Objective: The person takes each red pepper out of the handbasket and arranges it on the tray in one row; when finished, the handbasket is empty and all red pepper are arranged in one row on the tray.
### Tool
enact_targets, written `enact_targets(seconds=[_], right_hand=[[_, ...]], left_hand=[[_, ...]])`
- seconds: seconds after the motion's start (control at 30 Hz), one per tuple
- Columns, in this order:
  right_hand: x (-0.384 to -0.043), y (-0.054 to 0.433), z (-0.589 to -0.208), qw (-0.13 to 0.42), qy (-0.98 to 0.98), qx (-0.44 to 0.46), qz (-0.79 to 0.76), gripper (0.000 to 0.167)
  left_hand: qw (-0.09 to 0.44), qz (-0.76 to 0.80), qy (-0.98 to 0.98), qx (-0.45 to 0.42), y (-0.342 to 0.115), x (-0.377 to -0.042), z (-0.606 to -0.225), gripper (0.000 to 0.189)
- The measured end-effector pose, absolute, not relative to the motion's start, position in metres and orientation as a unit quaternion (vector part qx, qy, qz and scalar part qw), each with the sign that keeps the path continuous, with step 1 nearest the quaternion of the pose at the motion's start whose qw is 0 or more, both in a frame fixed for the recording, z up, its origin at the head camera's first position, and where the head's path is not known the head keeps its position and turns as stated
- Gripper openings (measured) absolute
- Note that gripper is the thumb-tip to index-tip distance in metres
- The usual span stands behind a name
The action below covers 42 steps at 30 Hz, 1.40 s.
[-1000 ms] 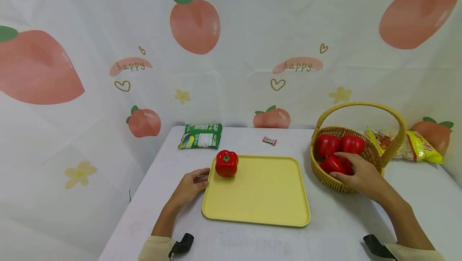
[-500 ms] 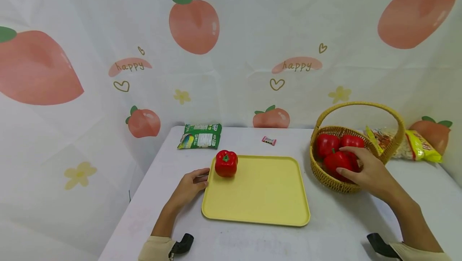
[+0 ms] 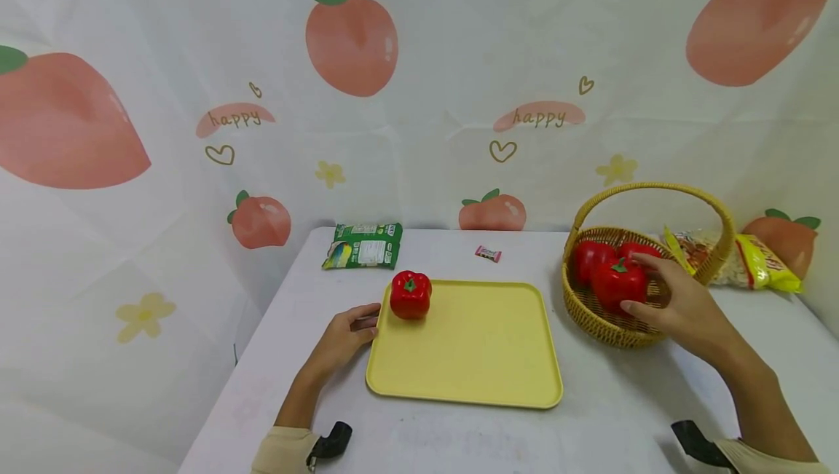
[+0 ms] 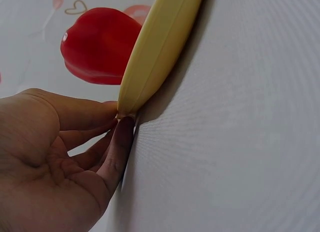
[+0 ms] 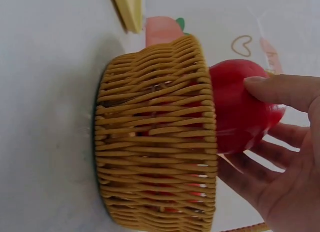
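My right hand (image 3: 695, 310) grips a red bell pepper (image 3: 616, 286) by its sides, green stem up, over the near part of a yellow wicker basket (image 3: 593, 325). In the right wrist view that bell pepper (image 5: 237, 106) stands above the basket's rim, with the thumb on it and the fingers partly behind. Other red peppers (image 3: 590, 259) lie behind it in the basket, partly covered. On the left, my left hand (image 3: 341, 341) pinches the edge of a yellow tray (image 4: 157, 46) between thumb and fingers. Another red bell pepper (image 3: 411, 295) sits at the tray's far left corner.
A green snack packet (image 3: 363, 246) lies at the table's back left. One small pink wrapped candy (image 3: 488, 253) is behind the tray. Yellow packaged food (image 3: 754, 263) lies behind the basket at right. The basket's tall handle (image 3: 655, 187) arches over its opening.
My right hand has raised the bell pepper from a tilted position low in the basket to upright and higher, shifting slightly right. The left hand and tray stay put.
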State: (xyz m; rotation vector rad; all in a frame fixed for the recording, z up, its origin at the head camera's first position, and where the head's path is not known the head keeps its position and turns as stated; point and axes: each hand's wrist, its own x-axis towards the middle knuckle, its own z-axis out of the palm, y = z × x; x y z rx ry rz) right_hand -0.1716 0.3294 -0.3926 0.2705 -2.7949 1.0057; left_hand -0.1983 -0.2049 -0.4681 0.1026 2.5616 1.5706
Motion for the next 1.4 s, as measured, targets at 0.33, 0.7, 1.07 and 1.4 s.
enact_targets(seconds=[0.33, 0.7, 1.07, 1.4], right_hand=[[-0.167, 0.313, -0.390, 0.119, -0.915, 0.128, 0.363, 0.079], [-0.172, 0.277, -0.393, 0.160, -0.896, 0.176, 0.375, 0.081], [-0.193, 0.230, -0.404, 0.104, -0.886, 0.205, 0.402, 0.077], [-0.210, 0.193, -0.411, 0.051, -0.867, 0.220, 0.444, 0.080]], left_hand=[[0.068, 0.516, 0.853, 0.032, -0.205, -0.200, -0.468, 0.046], [0.069, 0.514, 0.854, 0.025, -0.203, -0.200, -0.466, 0.046], [0.069, 0.516, 0.854, 0.021, -0.203, -0.200, -0.468, 0.046], [0.066, 0.519, 0.852, 0.024, -0.204, -0.200, -0.469, 0.046]])
